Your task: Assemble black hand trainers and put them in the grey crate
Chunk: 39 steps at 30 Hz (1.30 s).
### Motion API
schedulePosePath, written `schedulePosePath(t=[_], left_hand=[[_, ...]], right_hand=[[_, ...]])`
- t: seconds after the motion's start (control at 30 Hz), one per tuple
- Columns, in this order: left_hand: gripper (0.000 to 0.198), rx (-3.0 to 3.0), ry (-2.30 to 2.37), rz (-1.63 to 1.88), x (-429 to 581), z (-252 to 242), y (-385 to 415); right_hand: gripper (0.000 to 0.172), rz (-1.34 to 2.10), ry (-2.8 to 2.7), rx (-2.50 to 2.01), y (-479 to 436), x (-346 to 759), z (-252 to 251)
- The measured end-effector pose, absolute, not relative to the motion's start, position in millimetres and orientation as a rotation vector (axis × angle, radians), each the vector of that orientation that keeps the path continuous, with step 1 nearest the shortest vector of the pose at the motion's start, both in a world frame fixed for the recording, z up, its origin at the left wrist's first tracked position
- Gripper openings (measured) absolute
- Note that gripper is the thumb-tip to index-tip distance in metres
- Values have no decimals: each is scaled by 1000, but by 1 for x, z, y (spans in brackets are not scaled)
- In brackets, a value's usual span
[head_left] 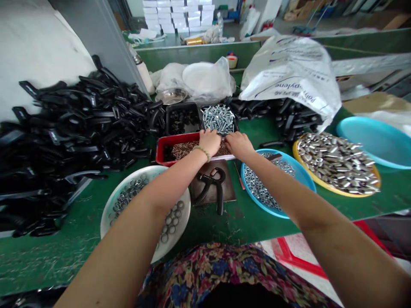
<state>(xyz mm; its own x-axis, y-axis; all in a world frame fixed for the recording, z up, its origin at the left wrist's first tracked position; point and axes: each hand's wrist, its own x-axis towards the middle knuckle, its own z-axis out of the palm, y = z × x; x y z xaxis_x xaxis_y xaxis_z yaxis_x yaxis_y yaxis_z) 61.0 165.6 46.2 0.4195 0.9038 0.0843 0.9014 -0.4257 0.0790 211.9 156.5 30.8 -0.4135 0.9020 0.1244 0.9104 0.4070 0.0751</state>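
My left hand [210,142], with a beaded bracelet at the wrist, is over a red tray [162,150] of thin copper-coloured pins [183,149]. Its fingers curl downward and the tips are hidden. Close to its right, my right hand [239,145] bends its fingers into the tray's right end, among small brownish pieces [224,149]. Whatever either hand pinches is too small or covered. Below them, a black plier-like tool [212,182] with two curved handles lies on a square brown plate [229,192]. Behind the hands are silvery screws [218,119] in a black tray.
Black handle parts [105,115] are heaped at left. A white bowl [107,214] holds metal rings; a blue basin [308,188] holds small nut-like pieces. A yellow basin [337,192] carries metal sleeves. A plastic bag [292,72] covers more black parts. A thin screwdriver-like tool [239,176] lies nearby.
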Motion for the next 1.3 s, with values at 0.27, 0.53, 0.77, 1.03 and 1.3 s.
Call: schedulePosePath(t=[0.27, 0.53, 0.77, 1.03, 1.3], left_hand=[[24, 2612, 1644, 370, 67, 30, 174], [20, 2144, 1456, 772, 34, 48, 133], [15, 1882, 1347, 826, -2, 18, 46], [19, 2429, 1475, 756, 6, -12, 24], [18, 2701, 1502, 502, 9, -3, 20]], right_hand=[[17, 574, -2394, -1127, 92, 212, 11], [14, 550, -2352, -1227, 87, 203, -6], [16, 357, -2457, -1183, 82, 198, -9], [22, -89, -2769, -1131, 73, 197, -8], [23, 12, -2849, -1115, 63, 203, 2]])
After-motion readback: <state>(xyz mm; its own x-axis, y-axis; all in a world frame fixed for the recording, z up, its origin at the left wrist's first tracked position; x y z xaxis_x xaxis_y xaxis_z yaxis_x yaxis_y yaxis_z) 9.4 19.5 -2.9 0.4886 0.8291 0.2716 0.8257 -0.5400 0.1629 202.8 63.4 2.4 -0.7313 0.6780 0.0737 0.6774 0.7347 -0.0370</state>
